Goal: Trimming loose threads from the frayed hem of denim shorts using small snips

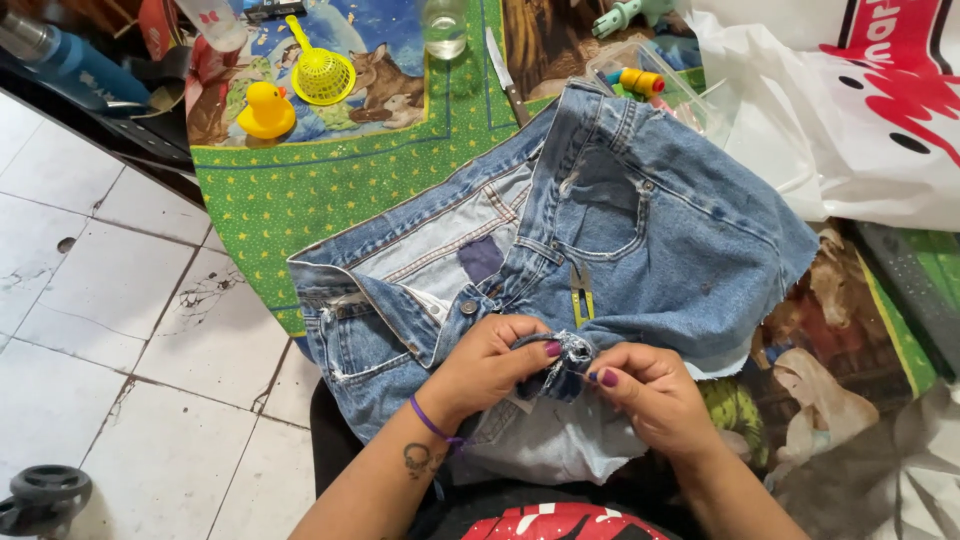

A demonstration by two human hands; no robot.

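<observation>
Two hands pinch | frayed hem (570, 350) | cut blue jeans (640, 230)

The jeans (600, 230) are covering the middle of the bench (300, 190). At eleven o'clock, a yellow duck (265, 110) is sitting beside open green cloth. A white bag (850, 110) is blocking two o'clock.
</observation>
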